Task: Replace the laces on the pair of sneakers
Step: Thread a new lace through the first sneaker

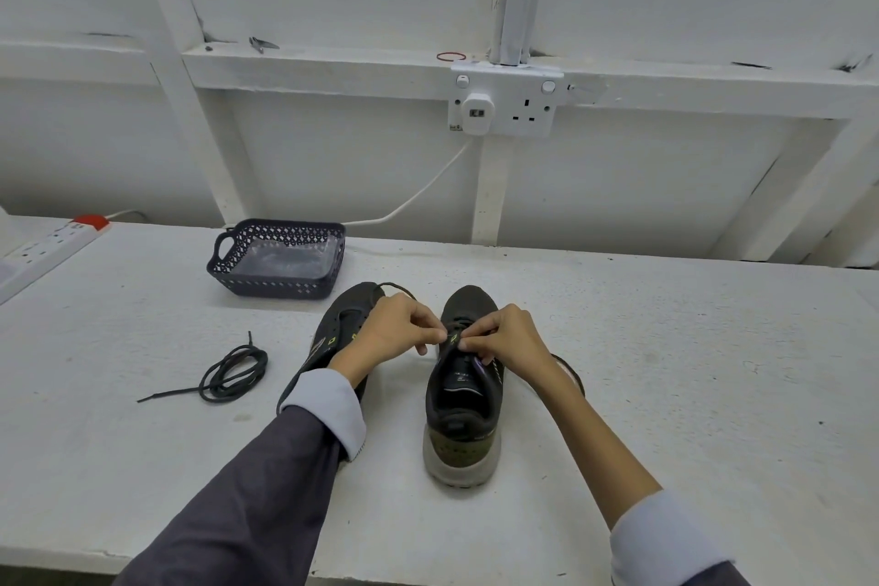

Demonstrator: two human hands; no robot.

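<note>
Two dark sneakers stand on the white table, heels toward me. On the right sneaker (460, 419) my left hand (397, 331) and my right hand (504, 335) meet at the top of the tongue, each pinching its dark lace (457, 326). A loop of that lace (568, 369) trails on the table past my right wrist. The left sneaker (340, 324) lies partly under my left forearm, with a lace loop at its toe. A loose coiled dark lace (230, 374) lies on the table to the left.
A dark perforated plastic basket (276, 259) with a clear bag inside stands behind the left sneaker. A white power strip (45, 247) lies at the far left edge. On the wall behind are a double socket (502, 105) and a white cable.
</note>
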